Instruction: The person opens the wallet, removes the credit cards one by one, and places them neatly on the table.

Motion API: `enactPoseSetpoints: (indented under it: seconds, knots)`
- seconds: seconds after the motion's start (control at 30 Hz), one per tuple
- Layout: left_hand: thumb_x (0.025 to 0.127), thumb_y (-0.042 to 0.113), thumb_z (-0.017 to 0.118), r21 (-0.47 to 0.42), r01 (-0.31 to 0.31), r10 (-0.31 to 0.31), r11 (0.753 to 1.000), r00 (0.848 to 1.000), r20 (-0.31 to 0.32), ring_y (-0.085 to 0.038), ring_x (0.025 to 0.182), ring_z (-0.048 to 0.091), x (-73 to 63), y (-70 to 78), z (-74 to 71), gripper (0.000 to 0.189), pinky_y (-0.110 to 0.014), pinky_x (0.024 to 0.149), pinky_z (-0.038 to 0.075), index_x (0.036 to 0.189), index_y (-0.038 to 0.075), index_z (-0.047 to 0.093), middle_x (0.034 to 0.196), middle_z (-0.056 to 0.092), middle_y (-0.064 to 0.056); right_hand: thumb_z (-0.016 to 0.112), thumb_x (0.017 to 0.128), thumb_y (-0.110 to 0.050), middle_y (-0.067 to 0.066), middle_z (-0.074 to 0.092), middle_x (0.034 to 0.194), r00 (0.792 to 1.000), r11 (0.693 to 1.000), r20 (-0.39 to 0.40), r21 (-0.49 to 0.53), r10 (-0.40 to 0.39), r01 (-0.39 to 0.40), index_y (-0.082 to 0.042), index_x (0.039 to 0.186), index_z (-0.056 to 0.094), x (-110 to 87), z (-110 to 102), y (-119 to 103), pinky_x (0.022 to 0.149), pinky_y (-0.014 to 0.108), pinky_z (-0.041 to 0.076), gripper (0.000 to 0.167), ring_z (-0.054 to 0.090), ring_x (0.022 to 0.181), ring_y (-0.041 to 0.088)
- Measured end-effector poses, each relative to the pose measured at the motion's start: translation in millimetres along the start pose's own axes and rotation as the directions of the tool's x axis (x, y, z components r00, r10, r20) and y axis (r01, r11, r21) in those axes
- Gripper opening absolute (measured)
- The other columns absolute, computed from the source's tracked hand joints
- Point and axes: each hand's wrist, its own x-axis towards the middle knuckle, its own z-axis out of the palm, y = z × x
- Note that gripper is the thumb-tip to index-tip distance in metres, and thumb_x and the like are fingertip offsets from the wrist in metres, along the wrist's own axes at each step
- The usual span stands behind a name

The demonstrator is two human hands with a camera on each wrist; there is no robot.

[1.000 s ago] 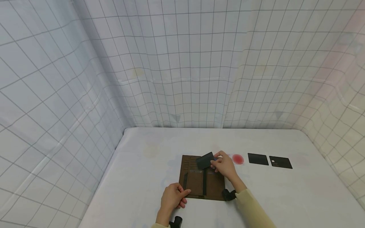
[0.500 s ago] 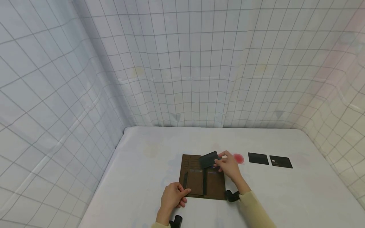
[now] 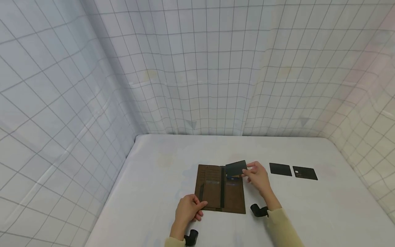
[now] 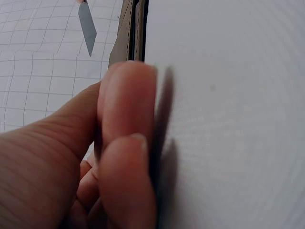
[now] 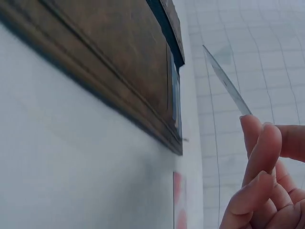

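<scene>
Inside brown wallet (image 3: 212, 195), blue card (image 3: 232, 178); dark card (image 3: 236, 168) above.

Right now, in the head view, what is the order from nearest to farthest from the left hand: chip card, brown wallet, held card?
1. Brown wallet: left hand holds its corner.
2. Held card: in the right hand.
3. Chip card: farthest right.

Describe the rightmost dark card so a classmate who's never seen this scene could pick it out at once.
On the white table, find the open brown wallet, then look right past the right hand to a plain dark card. Beside it lies the rightmost card; unlike that neighbour, it shows a small pale square near its left edge.
</scene>
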Motion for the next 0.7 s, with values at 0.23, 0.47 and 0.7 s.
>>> enactPoseSetpoints:
  seconds: [0.23,0.47,0.7]
  knots:
    - [0.083,0.033,0.074,-0.005,0.010,-0.010,1.000,1.000,0.005,-0.011,0.037,0.057,-0.2,0.6,0.0,0.034,-0.026,0.036,0.045,0.071,0.007,0.055,0.048,0.059,0.003,0.067,0.089,-0.012,0.010,0.071,0.079,0.997,0.998,-0.050,-0.004,0.063,-0.064,-0.001,0.110,0.051,-6.4,-23,5,0.050,0.026,0.043,0.029,0.057,0.053,0.021]
    - [0.084,0.032,0.074,0.003,0.005,-0.005,1.000,1.000,0.009,-0.011,0.037,0.057,-0.5,0.5,0.2,0.034,-0.026,0.036,0.045,0.072,0.007,0.054,0.048,0.059,0.004,0.066,0.090,-0.014,0.010,0.071,0.081,0.990,0.994,-0.089,0.008,0.110,-0.110,0.000,0.112,0.050,-16.1,-47,13,0.050,0.025,0.044,0.031,0.060,0.056,0.023]
    - [0.083,0.034,0.074,0.007,0.014,-0.014,1.000,1.000,0.010,-0.011,0.037,0.057,1.0,1.3,0.1,0.034,-0.026,0.036,0.045,0.072,0.007,0.054,0.048,0.059,0.003,0.067,0.089,-0.016,0.010,0.071,0.081,0.984,0.987,-0.069,-0.013,0.161,-0.163,0.002,0.115,0.047,-23.3,-65,21,0.052,0.028,0.045,0.036,0.059,0.056,0.022]
